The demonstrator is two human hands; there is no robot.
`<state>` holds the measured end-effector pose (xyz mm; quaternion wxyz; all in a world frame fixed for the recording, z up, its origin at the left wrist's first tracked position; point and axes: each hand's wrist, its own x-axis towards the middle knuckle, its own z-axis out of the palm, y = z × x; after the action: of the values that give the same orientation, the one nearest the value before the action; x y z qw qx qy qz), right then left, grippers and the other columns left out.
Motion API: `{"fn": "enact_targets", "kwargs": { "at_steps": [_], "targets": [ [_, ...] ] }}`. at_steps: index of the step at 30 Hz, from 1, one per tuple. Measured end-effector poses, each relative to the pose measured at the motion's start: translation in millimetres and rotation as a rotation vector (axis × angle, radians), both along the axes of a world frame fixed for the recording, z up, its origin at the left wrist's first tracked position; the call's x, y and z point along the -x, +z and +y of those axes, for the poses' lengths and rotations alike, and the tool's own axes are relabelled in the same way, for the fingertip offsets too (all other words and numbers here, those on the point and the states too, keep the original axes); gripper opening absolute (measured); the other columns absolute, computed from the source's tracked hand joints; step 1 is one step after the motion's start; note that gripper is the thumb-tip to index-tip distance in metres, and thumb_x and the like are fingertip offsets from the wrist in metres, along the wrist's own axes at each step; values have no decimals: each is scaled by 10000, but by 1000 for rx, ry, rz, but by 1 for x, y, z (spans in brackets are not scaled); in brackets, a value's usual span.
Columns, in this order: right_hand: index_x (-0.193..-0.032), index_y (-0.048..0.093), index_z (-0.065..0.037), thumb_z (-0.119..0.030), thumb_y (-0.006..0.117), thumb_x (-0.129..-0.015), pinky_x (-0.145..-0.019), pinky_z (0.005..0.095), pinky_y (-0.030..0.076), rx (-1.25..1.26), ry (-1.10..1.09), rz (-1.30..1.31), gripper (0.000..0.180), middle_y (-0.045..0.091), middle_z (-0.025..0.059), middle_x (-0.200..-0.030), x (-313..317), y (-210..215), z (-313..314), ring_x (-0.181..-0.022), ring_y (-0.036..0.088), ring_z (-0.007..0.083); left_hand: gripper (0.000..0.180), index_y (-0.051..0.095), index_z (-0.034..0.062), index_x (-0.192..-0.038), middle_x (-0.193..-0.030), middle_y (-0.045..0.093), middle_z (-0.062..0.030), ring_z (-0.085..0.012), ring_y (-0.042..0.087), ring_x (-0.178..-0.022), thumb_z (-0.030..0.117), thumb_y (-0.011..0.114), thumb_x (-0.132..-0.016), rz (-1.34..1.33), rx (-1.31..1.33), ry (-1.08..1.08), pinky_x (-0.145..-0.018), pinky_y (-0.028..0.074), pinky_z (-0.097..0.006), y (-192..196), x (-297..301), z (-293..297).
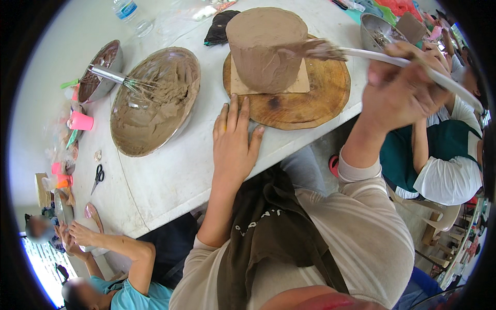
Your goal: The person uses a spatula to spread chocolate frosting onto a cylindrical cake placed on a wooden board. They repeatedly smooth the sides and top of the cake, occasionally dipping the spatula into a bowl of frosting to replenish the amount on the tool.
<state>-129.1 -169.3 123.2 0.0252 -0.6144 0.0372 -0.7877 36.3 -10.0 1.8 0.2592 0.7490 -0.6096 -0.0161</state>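
A round cake [268, 64] coated in brown frosting stands on a square cardboard [299, 86], which lies on a round wooden board [330, 98]. My right hand [405, 85] is closed around the white handle of a long spatula [356, 52]. The spatula's head is thick with brown frosting and reaches the cake's right side; motion blurs this hand a little. With fingers apart, my left hand [234, 137] lies palm down on the table, its fingertips by the front left edge of the wooden board. It holds nothing.
Left of the cake, a large metal bowl [173, 124] of brown frosting holds a whisk [109, 74]. Beyond it stand a second bowl [116, 59], a pink cup [81, 121] and a bottle [126, 11]. Scissors [97, 178] lie nearer. People sit at left and right.
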Motion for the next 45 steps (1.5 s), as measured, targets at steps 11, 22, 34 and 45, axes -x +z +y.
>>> {"fn": "enact_targets", "kwargs": {
  "at_steps": [11, 22, 34, 45],
  "targets": [
    [-959, 491, 20, -138, 557, -918, -411, 209, 432, -371, 416, 203, 176, 610, 197, -754, -9, -49, 4, -449, 522, 123, 557, 344, 64, -1393, -1450, 301, -179, -388, 318, -1293, 257, 503, -895, 0, -2, -7, -1067, 241, -446, 0, 2, 0],
    [-960, 507, 18, -174, 527, -938, -413, 197, 417, -286, 419, 112, 195, 613, 173, -739, 16, -9, 8, -460, 524, 110, 563, 344, 72, -1394, -1451, 292, -188, -387, 300, -1304, 337, 465, -913, 15, -12, -19, -1074, 215, -463, -3, 2, -2],
    [-969, 488, 5, -139, 583, -905, -355, 157, 369, -192, 452, 81, 184, 583, 101, -663, -7, 18, 0, -403, 465, 65, 551, 358, 60, -1380, -1445, 296, -199, -403, 310, -1291, 337, 464, -915, 10, -1, -38, -1071, 222, -470, -2, 5, -3],
    [-948, 556, 41, -51, 653, -839, -453, 163, 412, -388, 372, 340, 173, 613, 68, -701, -16, -19, 11, -511, 532, 46, 547, 355, 60, -1382, -1455, 285, -188, -407, 306, -1292, 337, 452, -921, -4, -17, -27, -1076, 217, -469, -2, 3, 1]
  ]
}}
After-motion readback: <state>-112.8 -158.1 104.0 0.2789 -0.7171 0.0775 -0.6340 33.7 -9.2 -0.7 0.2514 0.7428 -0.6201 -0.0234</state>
